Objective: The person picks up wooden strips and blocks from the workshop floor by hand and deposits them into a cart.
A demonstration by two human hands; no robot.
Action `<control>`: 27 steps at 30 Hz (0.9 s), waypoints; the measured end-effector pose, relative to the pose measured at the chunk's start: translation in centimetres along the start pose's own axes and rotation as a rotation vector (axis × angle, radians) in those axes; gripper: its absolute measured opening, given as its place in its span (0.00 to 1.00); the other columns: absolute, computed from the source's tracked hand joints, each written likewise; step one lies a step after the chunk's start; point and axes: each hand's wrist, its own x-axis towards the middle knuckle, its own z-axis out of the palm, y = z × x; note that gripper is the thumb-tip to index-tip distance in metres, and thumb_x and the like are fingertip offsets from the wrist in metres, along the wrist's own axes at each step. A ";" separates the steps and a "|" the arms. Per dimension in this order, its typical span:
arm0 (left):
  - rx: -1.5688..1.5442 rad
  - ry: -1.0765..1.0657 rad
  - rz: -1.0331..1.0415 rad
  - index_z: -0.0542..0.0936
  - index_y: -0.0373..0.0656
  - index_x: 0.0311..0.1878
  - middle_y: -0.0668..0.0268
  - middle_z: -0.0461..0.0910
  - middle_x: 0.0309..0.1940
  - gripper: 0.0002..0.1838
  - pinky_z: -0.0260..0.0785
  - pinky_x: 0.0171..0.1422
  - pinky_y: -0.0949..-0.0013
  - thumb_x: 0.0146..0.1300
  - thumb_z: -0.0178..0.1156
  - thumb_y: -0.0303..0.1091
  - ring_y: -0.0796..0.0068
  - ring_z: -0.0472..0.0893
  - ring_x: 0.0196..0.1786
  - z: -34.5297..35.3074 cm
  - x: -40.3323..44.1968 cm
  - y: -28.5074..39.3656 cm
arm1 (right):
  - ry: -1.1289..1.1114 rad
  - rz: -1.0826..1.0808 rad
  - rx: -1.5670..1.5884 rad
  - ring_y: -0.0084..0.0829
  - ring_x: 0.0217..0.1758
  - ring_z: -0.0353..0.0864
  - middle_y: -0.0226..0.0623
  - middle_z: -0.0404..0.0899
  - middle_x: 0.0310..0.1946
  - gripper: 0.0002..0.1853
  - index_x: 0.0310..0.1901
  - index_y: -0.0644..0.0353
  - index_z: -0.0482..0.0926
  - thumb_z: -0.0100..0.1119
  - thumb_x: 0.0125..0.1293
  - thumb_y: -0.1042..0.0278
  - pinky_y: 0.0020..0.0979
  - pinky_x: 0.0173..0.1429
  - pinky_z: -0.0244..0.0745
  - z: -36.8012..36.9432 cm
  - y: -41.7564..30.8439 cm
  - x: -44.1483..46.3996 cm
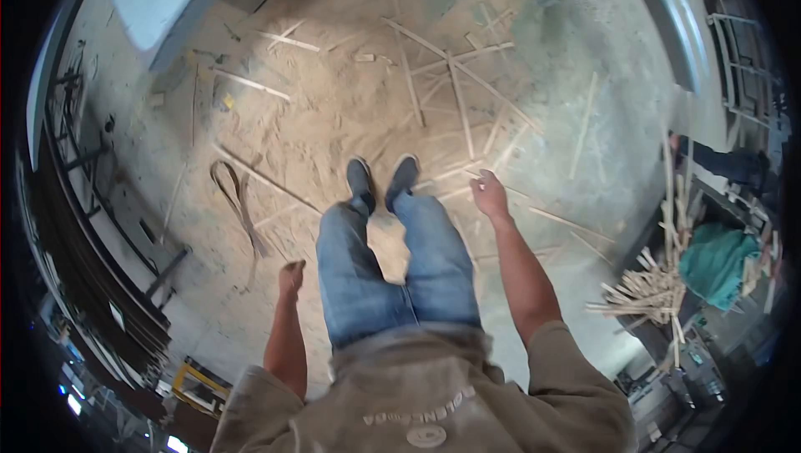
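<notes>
The left hand point(291, 276), loosely curled, and right hand point(489, 194), fingers bent, hang above the floor point(622, 161); whether either grips anything, I can't tell. Wooden strips point(460, 107) lie just beyond the right; toward the floor's right edge, sticks point(642, 293) bunch beside green cloth point(716, 264).

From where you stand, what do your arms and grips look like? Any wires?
The left forearm and right forearm are bare below short, loose grey-brown T-shirt sleeves. The left grip and right grip are ungloved human hands; no cables or markings show on them.
</notes>
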 end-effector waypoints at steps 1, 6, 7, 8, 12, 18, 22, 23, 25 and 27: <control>0.014 0.002 0.061 0.82 0.29 0.49 0.52 0.85 0.41 0.26 0.71 0.55 0.67 0.61 0.62 0.47 0.66 0.83 0.48 0.7 3.4 -1.4 | -0.060 0.040 0.028 0.54 0.61 0.73 0.61 0.73 0.56 0.32 0.64 0.64 0.68 0.61 0.63 0.54 0.44 0.64 0.69 2.5 0.9 3.2; 0.069 -0.078 0.049 0.82 0.32 0.42 0.63 0.78 0.27 0.31 0.71 0.31 0.68 0.61 0.61 0.59 0.73 0.76 0.30 3.8 18.9 -2.6 | 0.042 0.038 -0.351 0.55 0.56 0.75 0.63 0.77 0.50 0.34 0.61 0.70 0.71 0.60 0.64 0.47 0.45 0.63 0.69 12.6 8.7 20.1; 0.038 0.017 -0.040 0.81 0.33 0.40 0.64 0.76 0.26 0.33 0.69 0.29 0.68 0.58 0.62 0.62 0.73 0.74 0.29 5.2 22.2 -2.9 | 0.218 -0.200 -0.227 0.55 0.58 0.73 0.61 0.76 0.52 0.34 0.61 0.69 0.71 0.62 0.64 0.49 0.45 0.64 0.67 14.1 9.6 23.9; -0.011 0.114 -0.107 0.80 0.34 0.39 0.64 0.74 0.26 0.35 0.67 0.28 0.67 0.55 0.63 0.66 0.72 0.72 0.28 6.9 26.4 -2.0 | 0.370 -0.297 -0.295 0.55 0.60 0.72 0.61 0.74 0.54 0.33 0.62 0.68 0.70 0.63 0.63 0.51 0.45 0.64 0.67 15.9 10.1 27.8; -0.166 0.169 -0.280 0.79 0.33 0.41 0.62 0.75 0.29 0.40 0.65 0.26 0.64 0.50 0.65 0.70 0.71 0.72 0.27 9.7 37.3 -2.0 | 0.440 -0.214 -0.439 0.55 0.61 0.71 0.58 0.70 0.60 0.34 0.65 0.66 0.67 0.56 0.67 0.46 0.45 0.64 0.67 19.7 11.1 37.6; -0.450 0.506 -0.350 0.81 0.29 0.44 0.55 0.82 0.32 0.43 0.70 0.31 0.63 0.48 0.65 0.69 0.68 0.80 0.31 12.8 49.0 -2.4 | 0.645 -0.367 -0.352 0.56 0.54 0.71 0.57 0.74 0.51 0.27 0.57 0.65 0.73 0.52 0.70 0.48 0.49 0.56 0.70 23.9 11.9 43.8; 0.034 0.741 -0.235 0.81 0.31 0.46 0.47 0.83 0.34 0.32 0.74 0.39 0.60 0.51 0.66 0.55 0.61 0.84 0.37 13.6 53.0 -1.4 | 0.751 -0.484 -0.285 0.56 0.54 0.71 0.56 0.75 0.48 0.27 0.55 0.70 0.73 0.53 0.71 0.49 0.47 0.55 0.69 23.6 13.2 44.9; 0.247 0.524 -0.209 0.81 0.31 0.47 0.45 0.83 0.37 0.28 0.75 0.42 0.59 0.53 0.64 0.49 0.59 0.84 0.41 12.9 50.9 1.6 | 0.778 -0.519 -0.285 0.55 0.51 0.72 0.56 0.75 0.47 0.27 0.55 0.70 0.73 0.53 0.71 0.50 0.45 0.53 0.70 23.1 14.5 44.8; 0.403 0.286 -0.259 0.80 0.31 0.48 0.43 0.83 0.39 0.24 0.75 0.45 0.59 0.55 0.63 0.43 0.56 0.84 0.45 16.1 50.1 -5.0 | 0.795 -0.624 -0.274 0.53 0.46 0.74 0.56 0.76 0.44 0.26 0.54 0.72 0.72 0.53 0.72 0.51 0.43 0.50 0.71 23.1 15.5 45.1; -0.042 0.765 -0.150 0.79 0.33 0.51 0.42 0.81 0.45 0.24 0.74 0.48 0.59 0.57 0.61 0.41 0.55 0.83 0.48 15.6 53.5 -11.7 | 0.729 -0.677 -0.139 0.50 0.43 0.75 0.55 0.76 0.42 0.25 0.54 0.72 0.72 0.53 0.72 0.52 0.40 0.47 0.71 23.5 10.6 41.3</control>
